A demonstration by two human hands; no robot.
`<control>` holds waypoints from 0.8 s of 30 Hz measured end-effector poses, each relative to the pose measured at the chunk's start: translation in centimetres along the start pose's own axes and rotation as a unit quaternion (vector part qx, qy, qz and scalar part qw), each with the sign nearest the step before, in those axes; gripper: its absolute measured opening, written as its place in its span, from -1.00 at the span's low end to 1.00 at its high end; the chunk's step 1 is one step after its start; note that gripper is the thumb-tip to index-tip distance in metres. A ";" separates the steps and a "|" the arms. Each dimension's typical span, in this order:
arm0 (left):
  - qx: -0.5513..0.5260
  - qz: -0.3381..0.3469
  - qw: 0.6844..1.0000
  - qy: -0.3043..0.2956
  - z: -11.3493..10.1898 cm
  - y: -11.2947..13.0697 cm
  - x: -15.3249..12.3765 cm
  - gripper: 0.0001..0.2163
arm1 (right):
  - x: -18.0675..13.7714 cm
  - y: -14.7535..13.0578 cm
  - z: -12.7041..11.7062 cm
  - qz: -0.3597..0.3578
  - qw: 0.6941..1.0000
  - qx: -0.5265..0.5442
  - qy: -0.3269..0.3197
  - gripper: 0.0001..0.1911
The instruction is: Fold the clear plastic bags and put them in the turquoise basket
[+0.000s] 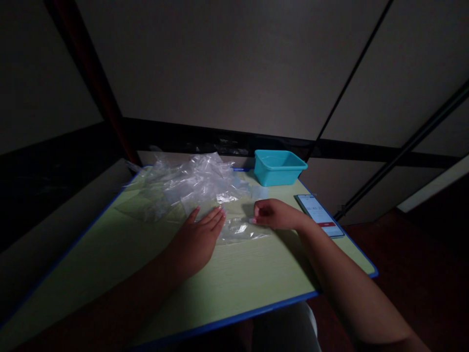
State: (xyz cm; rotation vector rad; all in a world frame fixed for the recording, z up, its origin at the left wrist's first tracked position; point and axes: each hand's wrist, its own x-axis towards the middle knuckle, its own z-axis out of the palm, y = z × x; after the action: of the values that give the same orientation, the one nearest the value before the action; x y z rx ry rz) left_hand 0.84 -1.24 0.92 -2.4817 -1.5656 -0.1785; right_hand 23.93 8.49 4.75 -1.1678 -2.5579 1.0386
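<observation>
A clear plastic bag [238,233] lies flat on the table in front of me. My left hand [200,237] rests on its left part with the fingers stretched out. At the bag's right side, my right hand [276,214] has its thumb and fingers pinched together, with a small pale bit showing at the tips; what exactly it grips is too small to make out. A loose heap of clear plastic bags [198,178] lies just beyond my left hand.
A turquoise plastic bin [280,175] stands at the far right corner of the table. A phone [318,215] with a lit screen lies along the right edge. The pale green table [238,283] has a blue rim, and wall panels [220,68] rise behind it.
</observation>
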 end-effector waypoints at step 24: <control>-0.051 0.063 0.997 -0.006 -0.1 0.5 -0.5 -0.60 | 0.9 -0.2 2.5 -0.098 0.993 0.003 -0.066 -0.78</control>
State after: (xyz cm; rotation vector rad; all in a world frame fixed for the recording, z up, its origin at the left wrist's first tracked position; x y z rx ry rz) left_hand 1.08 -1.93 0.83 -2.6543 -1.4333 -0.2307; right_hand 22.22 7.72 2.86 -0.8511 -2.7018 1.1089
